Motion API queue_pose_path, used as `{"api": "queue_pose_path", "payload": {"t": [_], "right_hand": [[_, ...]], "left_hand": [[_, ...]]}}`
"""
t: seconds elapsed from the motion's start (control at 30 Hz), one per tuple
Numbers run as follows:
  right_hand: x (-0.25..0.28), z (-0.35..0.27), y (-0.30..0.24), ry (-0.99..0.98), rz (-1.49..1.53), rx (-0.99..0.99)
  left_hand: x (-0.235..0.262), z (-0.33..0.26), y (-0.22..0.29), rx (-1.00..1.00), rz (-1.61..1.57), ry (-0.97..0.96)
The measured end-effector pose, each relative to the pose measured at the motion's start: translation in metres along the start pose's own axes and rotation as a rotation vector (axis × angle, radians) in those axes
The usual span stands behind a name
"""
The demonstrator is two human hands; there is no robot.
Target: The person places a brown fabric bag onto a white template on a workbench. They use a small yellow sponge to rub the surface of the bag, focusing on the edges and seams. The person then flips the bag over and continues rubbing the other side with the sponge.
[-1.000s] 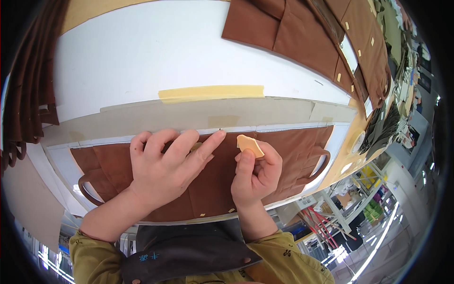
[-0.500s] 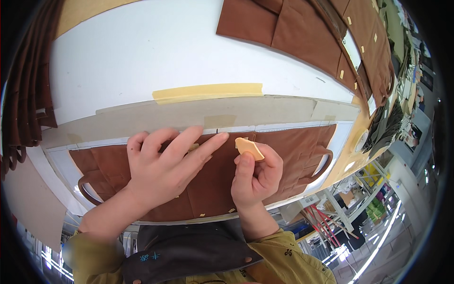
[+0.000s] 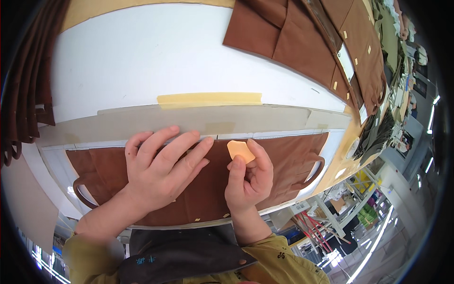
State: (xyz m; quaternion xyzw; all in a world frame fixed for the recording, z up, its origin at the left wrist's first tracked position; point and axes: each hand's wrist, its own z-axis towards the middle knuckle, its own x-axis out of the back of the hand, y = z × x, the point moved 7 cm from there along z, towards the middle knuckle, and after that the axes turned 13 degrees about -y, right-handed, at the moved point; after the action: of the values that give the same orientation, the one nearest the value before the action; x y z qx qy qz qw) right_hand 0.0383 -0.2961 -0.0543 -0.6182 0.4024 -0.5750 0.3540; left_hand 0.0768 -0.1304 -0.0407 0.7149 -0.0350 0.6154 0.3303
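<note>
A brown fabric piece [image 3: 283,158] with curved cut-outs at both ends lies flat along the near edge of a white table [image 3: 142,61]. My left hand [image 3: 158,173] presses flat on it, fingers spread toward the grey strip above. My right hand [image 3: 248,182] pinches a small orange chalk wedge [image 3: 240,150] between thumb and fingers, its tip at the fabric's upper edge.
A grey cardboard strip [image 3: 265,118] with yellow masking tape [image 3: 208,99] runs above the fabric. More brown fabric pieces [image 3: 293,38] are stacked at the far right, others hang at the left edge [image 3: 26,94]. Shelves and floor show below right.
Both hands stay on the fabric; the right hand with the chalk has shifted very slightly, and the view has drifted a little.
</note>
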Motion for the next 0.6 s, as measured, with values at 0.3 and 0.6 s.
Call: {"api": "queue_pose_path", "payload": {"t": [0.3,0.6], "right_hand": [[-0.0072,0.0056,-0.0069,-0.061,-0.157,0.043],[-0.0091,0.0072,-0.0085,-0.047,-0.211,0.035]], "left_hand": [[0.0044,-0.0002,-0.0027,-0.023,-0.115,0.057],[0.0031,-0.0003,-0.0037,-0.018,-0.128,0.063]]}}
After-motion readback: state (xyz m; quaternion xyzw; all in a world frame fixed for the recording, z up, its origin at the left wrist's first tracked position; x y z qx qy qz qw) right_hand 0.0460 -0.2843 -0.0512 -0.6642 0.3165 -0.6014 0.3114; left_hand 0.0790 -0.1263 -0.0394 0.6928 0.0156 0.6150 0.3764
